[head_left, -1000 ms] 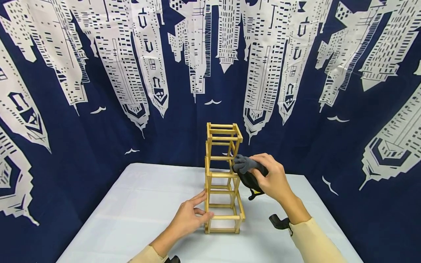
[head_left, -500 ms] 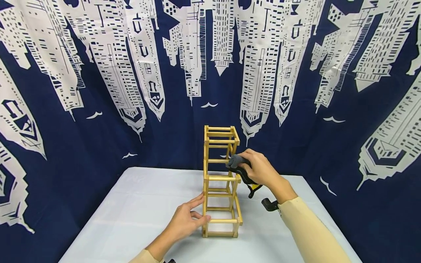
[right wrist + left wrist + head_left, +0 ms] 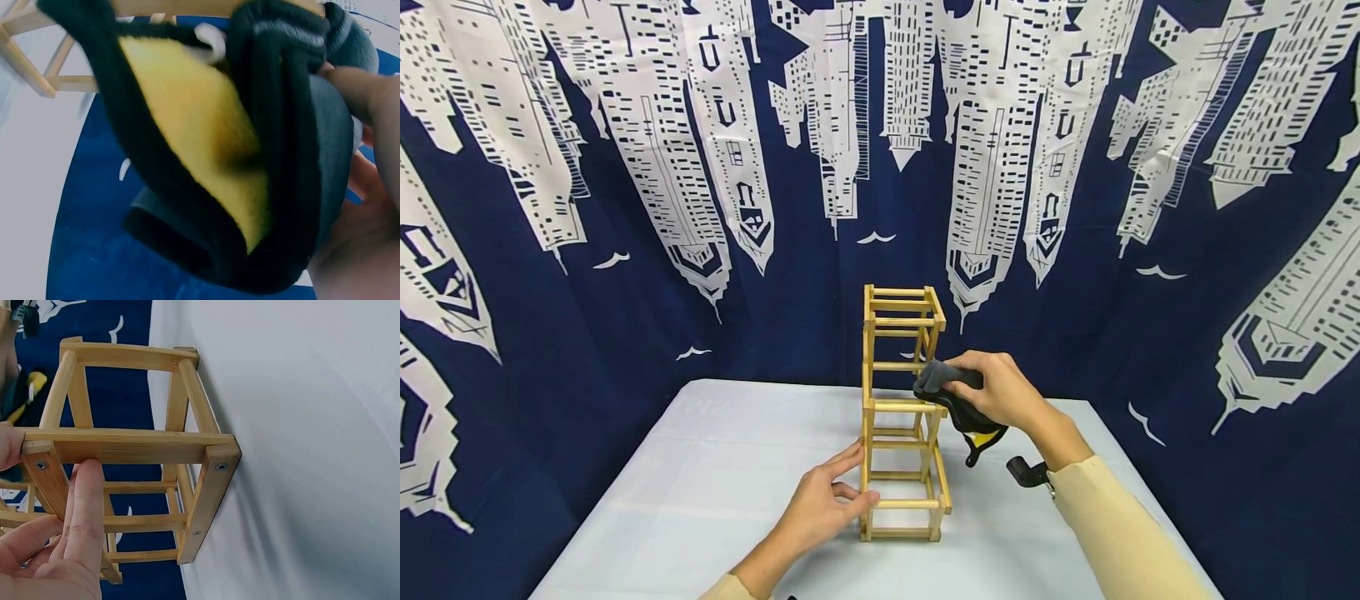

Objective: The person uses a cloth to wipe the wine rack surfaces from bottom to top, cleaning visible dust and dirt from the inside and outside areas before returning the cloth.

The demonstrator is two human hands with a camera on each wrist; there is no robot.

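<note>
A light wooden tiered rack (image 3: 904,407) of posts and round rails stands upright on the table. My left hand (image 3: 824,503) pinches its front left post low down, thumb at the front and fingers behind; in the left wrist view straight fingers (image 3: 84,512) lie along the wood. My right hand (image 3: 1000,385) grips a bunched, folded cleaning cloth (image 3: 936,379) at the rack's right side, level with the middle tier. The cloth is grey with black edging, and its yellow face (image 3: 187,119) shows in the right wrist view. It hides part of the right post.
The table (image 3: 700,467) has a white cover. Behind it hangs a navy curtain (image 3: 805,317) printed with upside-down white buildings. A black wrist mount (image 3: 1026,472) sticks out from my right wrist.
My right hand has brought the cloth left, closer against the rack's right post, rising and then dropping slightly. The left hand keeps its hold; the head view has shifted a little.
</note>
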